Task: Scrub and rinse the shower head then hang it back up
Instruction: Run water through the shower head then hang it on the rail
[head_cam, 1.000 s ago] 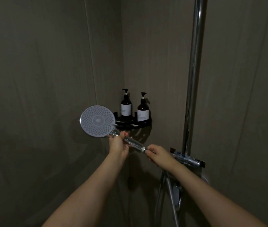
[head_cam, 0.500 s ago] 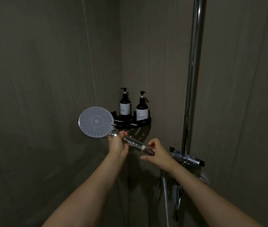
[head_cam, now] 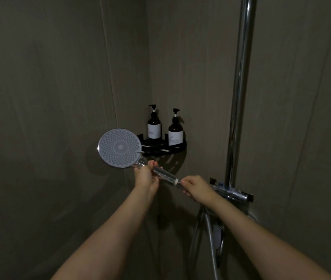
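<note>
One shower head (head_cam: 120, 148) is held out in front of the corner of a dim shower stall, its round face turned toward the camera. The face is a flat grey disc covered in rings of small nozzle dots around a plain central circle, with a shiny chrome rim. Its handle is a slim tube, clear or chrome, ending in a pale band near the bottom.

Two bare hands hold it. The left hand (head_cam: 145, 176) is wrapped around the handle just below the disc. The right hand (head_cam: 195, 187) is closed on the lower end of the handle, past the pale band. The hands are apart, with a stretch of handle showing between them.

Two dark pump bottles (head_cam: 154, 126) with white labels stand upright side by side on one black corner shelf (head_cam: 177, 148), just behind the disc. One polished chrome riser pipe (head_cam: 239, 87) runs straight up at right from a chrome mixer valve (head_cam: 234, 194). A ribbed metal hose (head_cam: 210, 239) hangs below it. The walls are matte brown-grey panels with faint vertical grain.
</note>
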A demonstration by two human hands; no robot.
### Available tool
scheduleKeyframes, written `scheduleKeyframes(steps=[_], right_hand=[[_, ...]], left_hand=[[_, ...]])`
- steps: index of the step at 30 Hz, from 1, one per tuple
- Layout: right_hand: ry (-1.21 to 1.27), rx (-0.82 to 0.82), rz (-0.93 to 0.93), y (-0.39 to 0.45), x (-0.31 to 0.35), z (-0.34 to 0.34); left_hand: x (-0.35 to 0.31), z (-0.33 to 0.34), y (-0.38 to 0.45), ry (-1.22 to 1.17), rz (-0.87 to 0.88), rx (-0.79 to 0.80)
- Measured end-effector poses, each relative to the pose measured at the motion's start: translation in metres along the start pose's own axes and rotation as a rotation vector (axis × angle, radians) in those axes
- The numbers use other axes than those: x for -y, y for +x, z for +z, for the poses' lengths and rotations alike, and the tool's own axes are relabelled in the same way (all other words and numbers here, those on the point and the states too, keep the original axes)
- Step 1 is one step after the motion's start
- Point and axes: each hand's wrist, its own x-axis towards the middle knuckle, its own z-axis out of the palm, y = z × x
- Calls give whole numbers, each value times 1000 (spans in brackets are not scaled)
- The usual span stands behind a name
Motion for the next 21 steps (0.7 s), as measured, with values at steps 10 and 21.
scheduleKeyframes(steps=[10,21], right_hand=[[84,-128,-12,2,-9,2],[70,-87,-2,-5,-7,7]], left_hand=[[-2,3,-1,-25,-19,-12],[-1,3,-4,-48,31,-3]])
